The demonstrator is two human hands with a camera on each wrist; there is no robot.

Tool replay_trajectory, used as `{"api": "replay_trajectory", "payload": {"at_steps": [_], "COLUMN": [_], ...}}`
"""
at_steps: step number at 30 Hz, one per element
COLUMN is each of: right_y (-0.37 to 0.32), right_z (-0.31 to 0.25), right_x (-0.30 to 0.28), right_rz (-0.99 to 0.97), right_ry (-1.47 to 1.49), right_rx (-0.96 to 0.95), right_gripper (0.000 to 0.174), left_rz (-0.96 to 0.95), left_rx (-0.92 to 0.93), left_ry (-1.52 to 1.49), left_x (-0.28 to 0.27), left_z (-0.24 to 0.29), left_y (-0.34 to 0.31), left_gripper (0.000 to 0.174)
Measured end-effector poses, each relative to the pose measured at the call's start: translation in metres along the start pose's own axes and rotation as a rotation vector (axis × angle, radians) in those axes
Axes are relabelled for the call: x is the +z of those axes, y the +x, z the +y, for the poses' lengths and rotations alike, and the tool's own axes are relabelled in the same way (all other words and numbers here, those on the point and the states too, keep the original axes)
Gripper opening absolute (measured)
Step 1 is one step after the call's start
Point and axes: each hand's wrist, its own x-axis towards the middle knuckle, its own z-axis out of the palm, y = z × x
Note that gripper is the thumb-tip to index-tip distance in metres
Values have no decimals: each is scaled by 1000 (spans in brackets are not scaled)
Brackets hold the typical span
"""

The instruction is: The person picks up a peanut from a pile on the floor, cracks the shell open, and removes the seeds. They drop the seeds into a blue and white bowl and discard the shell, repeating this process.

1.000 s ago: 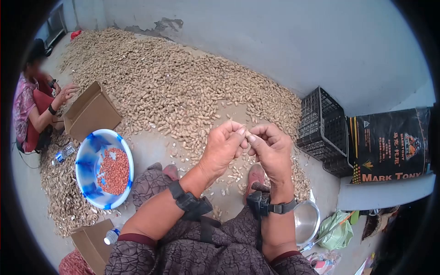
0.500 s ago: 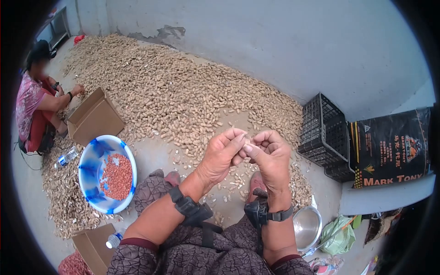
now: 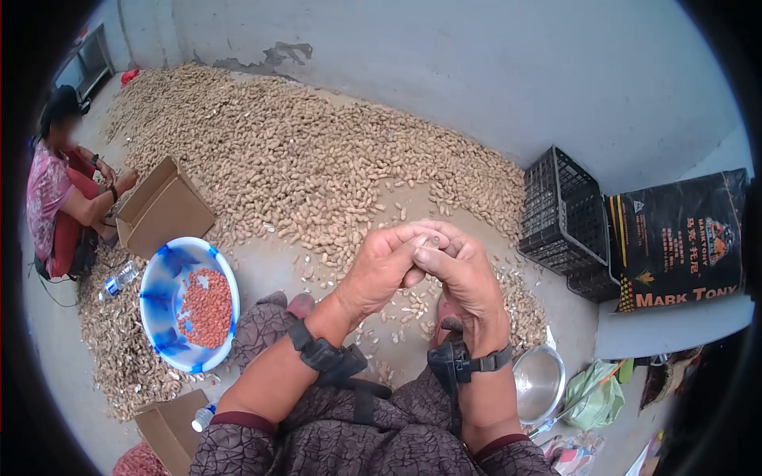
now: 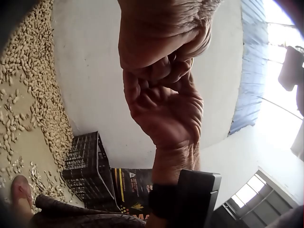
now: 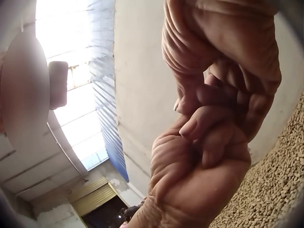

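Note:
In front of my body, above my knees, my left hand (image 3: 385,266) and right hand (image 3: 468,278) meet with curled fingers and thumb tips close together. Between them they pinch a peanut, now mostly hidden by the fingers. The wrist views show the same curled fingers of the left hand (image 4: 161,38) and right hand (image 4: 166,116) pressed against each other. Beyond them spreads a big heap of unshelled peanuts (image 3: 317,166). To my left stands a blue and white basin (image 3: 163,317) with red shelled peanut kernels (image 3: 208,313) in it.
Empty shells (image 3: 119,349) lie around the basin beside a cardboard box (image 3: 167,210) and a water bottle (image 3: 119,279). Another person (image 3: 67,182) squats at the far left. On the right are a black crate (image 3: 559,214), a black printed sack (image 3: 679,238) and a metal bowl (image 3: 540,385).
My hands have drawn closer together and the fingers have folded in, so the peanut seen between the fingertips earlier is now covered. The other person's hand has lowered toward the heap.

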Motion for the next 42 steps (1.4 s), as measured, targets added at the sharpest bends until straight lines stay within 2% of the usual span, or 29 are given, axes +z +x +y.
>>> {"api": "replay_trajectory", "payload": {"at_steps": [3,7,11,17,20,21,23,25,31,33,35,39,42], "right_y": [0,-2,0,5,5,6,7,7,10,11,11,12,10], "right_z": [1,2,2,2,4,4,2,3,4,6,6,15,12], "right_x": [0,5,6,5,10,9,3,1,3,4,10,15,17], "right_rz": [-5,25,51,11,101,99,186,175,156,185,237,218,210], "right_ry": [42,64,38,31,35,34,-125,-122,14,29,-87,-115,-72], "right_rx": [31,-17,-8,10,-19,-17,-32,-22,14,35,-36,-180,-160], "right_gripper": [30,27,27,26,23,23,20,17,12,11,10,8,8], "left_rz": [9,35,69,-17,12,36,63,172,195,194,239,311,336], "left_rx": [-24,-19,10,-9,-18,32,87,159,213,203,180,122,59], "left_ry": [-14,-8,-27,-126,-150,-104,-59,64,130,86,34,-96,-250], "left_x": [-2,1,-1,-4,-3,-5,-4,1,0,1,3,1,3], "left_z": [0,2,-5,4,6,3,2,3,-9,-9,-8,-12,-9], "left_y": [-4,-7,-9,-5,-4,-3,-2,-3,-1,0,-1,1,2], "left_gripper": [29,41,42,34,27,23,20,15,14,14,12,13,14]}}
